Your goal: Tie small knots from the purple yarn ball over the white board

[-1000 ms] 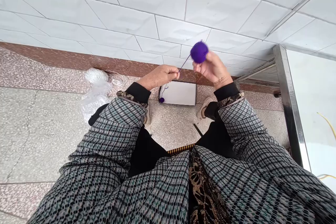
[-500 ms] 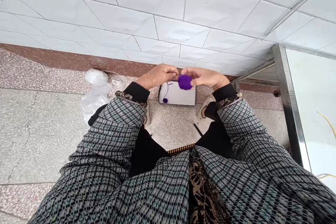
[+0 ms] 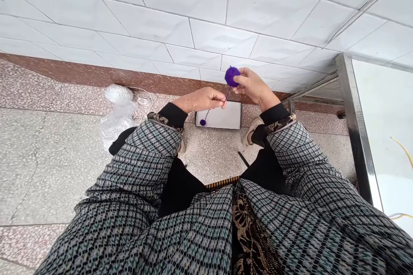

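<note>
My right hand is closed round a small purple yarn ball, held up in front of the tiled wall. A purple strand runs down from the ball to my left hand, whose fingers pinch it. From there the strand drops to a tiny purple ball lying on a white box on the floor between my feet. Both forearms are in checked sleeves.
A heap of white yarn in clear plastic lies by the wall at the left. A steel-framed white table stands at the right. A thin dark stick lies on the speckled floor near my right shoe.
My right hand has lifted the purple ball up from in front of the left hand, after lowering it from a higher position a second ago. The left hand has shifted slightly down.
</note>
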A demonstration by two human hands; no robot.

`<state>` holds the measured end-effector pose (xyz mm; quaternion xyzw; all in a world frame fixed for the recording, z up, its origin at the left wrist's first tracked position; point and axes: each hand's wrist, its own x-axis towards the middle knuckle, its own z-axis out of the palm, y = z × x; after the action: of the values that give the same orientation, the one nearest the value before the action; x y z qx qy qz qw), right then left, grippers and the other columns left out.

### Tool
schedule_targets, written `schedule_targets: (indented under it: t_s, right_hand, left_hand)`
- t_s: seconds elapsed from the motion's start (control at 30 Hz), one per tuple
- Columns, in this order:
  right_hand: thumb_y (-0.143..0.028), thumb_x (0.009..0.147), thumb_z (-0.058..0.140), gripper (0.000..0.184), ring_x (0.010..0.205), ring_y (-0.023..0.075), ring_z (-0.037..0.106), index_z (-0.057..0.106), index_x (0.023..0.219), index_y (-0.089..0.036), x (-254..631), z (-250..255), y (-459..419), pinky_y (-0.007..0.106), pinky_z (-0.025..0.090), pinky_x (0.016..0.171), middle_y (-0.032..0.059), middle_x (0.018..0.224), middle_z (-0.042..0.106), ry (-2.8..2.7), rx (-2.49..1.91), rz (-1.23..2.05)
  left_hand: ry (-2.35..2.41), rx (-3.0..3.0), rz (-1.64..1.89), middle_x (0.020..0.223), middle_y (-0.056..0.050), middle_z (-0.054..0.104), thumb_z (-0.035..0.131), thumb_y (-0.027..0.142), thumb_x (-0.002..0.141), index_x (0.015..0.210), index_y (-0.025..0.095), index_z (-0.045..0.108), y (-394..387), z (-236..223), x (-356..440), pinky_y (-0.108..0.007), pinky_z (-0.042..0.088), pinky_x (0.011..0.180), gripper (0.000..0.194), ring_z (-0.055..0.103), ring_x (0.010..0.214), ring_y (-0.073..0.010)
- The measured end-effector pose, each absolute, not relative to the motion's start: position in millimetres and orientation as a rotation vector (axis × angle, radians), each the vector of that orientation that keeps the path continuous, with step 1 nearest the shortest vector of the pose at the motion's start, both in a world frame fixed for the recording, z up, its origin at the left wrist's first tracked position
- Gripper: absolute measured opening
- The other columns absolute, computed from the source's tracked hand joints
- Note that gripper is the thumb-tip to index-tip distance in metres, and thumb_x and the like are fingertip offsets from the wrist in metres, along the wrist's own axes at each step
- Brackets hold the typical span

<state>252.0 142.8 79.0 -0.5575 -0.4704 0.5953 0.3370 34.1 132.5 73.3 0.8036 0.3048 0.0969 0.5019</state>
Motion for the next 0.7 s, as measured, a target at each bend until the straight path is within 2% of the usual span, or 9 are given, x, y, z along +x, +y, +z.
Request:
schedule_targets:
  t_s: [0.1, 0.2, 0.27, 0.33, 0.43, 0.5, 0.6, 0.7]
  right_hand:
    - [-0.007, 0.081, 0.078, 0.034, 0.060, 0.0093, 0.055, 0.053, 0.099, -0.021, 253, 74, 140, 0.020, 0.043, 0.052, -0.0033, 0.081, 0.063, -1.618, -1.596, 1.520]
    - [-0.005, 0.073, 0.083, 0.037, 0.067, 0.0110, 0.059, 0.060, 0.099, -0.018, 258, 73, 137, 0.020, 0.045, 0.055, -0.0017, 0.082, 0.065, -2.034, -1.403, 1.775]
    - [-0.012, 0.074, 0.087, 0.040, 0.069, 0.0107, 0.061, 0.062, 0.104, -0.017, 262, 76, 135, 0.021, 0.048, 0.057, -0.0006, 0.087, 0.067, -1.997, -1.096, 2.018]
    - [-0.028, 0.078, 0.091, 0.047, 0.070, 0.0103, 0.062, 0.060, 0.112, -0.018, 266, 82, 136, 0.021, 0.050, 0.059, 0.0002, 0.092, 0.067, -1.724, -0.888, 2.061]
    - [-0.054, 0.082, 0.091, 0.058, 0.073, 0.0120, 0.064, 0.055, 0.115, -0.022, 268, 91, 139, 0.022, 0.050, 0.061, -0.0009, 0.090, 0.063, -1.323, -0.935, 1.795]
    - [-0.057, 0.085, 0.089, 0.056, 0.075, 0.0130, 0.064, 0.052, 0.111, -0.024, 265, 91, 142, 0.022, 0.051, 0.062, -0.0014, 0.089, 0.061, -1.195, -1.065, 1.643]
    - [-0.040, 0.091, 0.084, 0.041, 0.067, 0.0106, 0.059, 0.048, 0.104, -0.024, 258, 82, 144, 0.021, 0.049, 0.058, -0.0025, 0.086, 0.060, -1.218, -1.284, 1.544]
    - [-0.015, 0.087, 0.078, 0.034, 0.059, 0.0082, 0.052, 0.048, 0.100, -0.023, 253, 73, 142, 0.020, 0.042, 0.051, -0.0042, 0.082, 0.060, -1.452, -1.498, 1.499]
  left_hand:
    - [0.783, 1.961, 0.257, 0.071, 0.001, 0.063, 0.060, 0.029, 0.085, 0.078, 0.019, 0.072, 132, 73, 32, -0.028, 0.039, 0.071, 0.017, 0.051, 0.067, -0.0131]
    - [0.891, 1.938, 0.325, 0.077, -0.001, 0.069, 0.061, 0.030, 0.085, 0.081, 0.018, 0.073, 134, 72, 29, -0.029, 0.042, 0.077, 0.017, 0.057, 0.075, -0.0147]
    - [0.979, 1.898, 0.382, 0.079, -0.002, 0.070, 0.061, 0.030, 0.085, 0.082, 0.018, 0.073, 136, 71, 27, -0.029, 0.043, 0.079, 0.018, 0.057, 0.077, -0.0154]
    - [1.060, 1.857, 0.429, 0.077, -0.001, 0.067, 0.060, 0.030, 0.086, 0.082, 0.017, 0.072, 137, 70, 26, -0.030, 0.042, 0.077, 0.018, 0.055, 0.074, -0.0151]
    - [1.057, 1.847, 0.435, 0.073, 0.001, 0.060, 0.058, 0.027, 0.087, 0.079, 0.017, 0.069, 136, 69, 29, -0.030, 0.040, 0.074, 0.017, 0.049, 0.068, -0.0137]
    - [0.961, 1.876, 0.384, 0.071, 0.001, 0.058, 0.058, 0.026, 0.087, 0.077, 0.018, 0.068, 134, 71, 32, -0.030, 0.039, 0.073, 0.016, 0.047, 0.067, -0.0131]
    - [0.810, 1.918, 0.306, 0.069, 0.002, 0.057, 0.059, 0.026, 0.087, 0.075, 0.018, 0.067, 130, 75, 37, -0.029, 0.040, 0.074, 0.016, 0.048, 0.067, -0.0132]
    - [0.796, 1.937, 0.311, 0.070, 0.002, 0.060, 0.060, 0.028, 0.087, 0.076, 0.018, 0.068, 129, 76, 38, -0.030, 0.042, 0.076, 0.017, 0.051, 0.069, -0.0135]
